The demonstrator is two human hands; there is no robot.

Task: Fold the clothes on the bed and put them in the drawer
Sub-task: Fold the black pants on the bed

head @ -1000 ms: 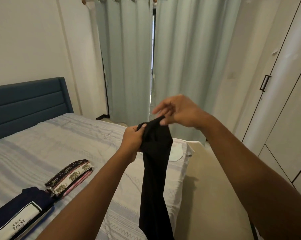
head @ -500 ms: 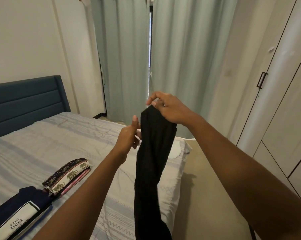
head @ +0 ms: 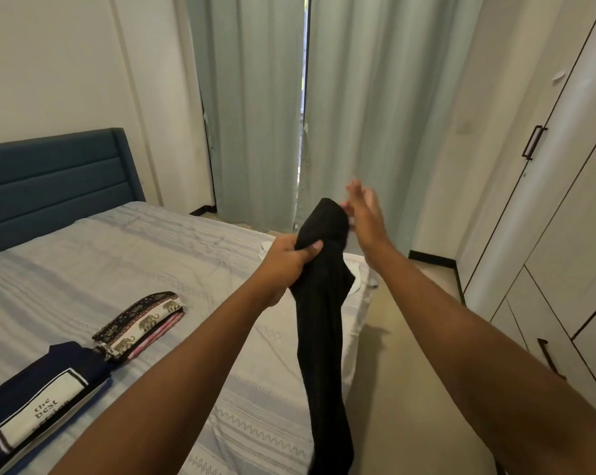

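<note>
The wardrobe (head: 564,234) is closed, so its contents are unseen. The left hand (head: 286,258) grips the black garment (head: 324,320) near its top, fingers curled round it. The garment hangs over the bed (head: 118,262) edge, its lower end cut off. The right hand (head: 365,221) blurs at the garment's top, and I cannot tell whether it pinches. A folded shirt (head: 49,371) lies on the bed, partly cropped.

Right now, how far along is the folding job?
Done: a navy garment and an elephant-print garment lie folded on the bed. In hand: the left hand grips a long black garment hanging unfolded, the right hand at its top edge. Left: fold it, perhaps the white piece at the bed's far corner, then move all to the drawer.
</note>
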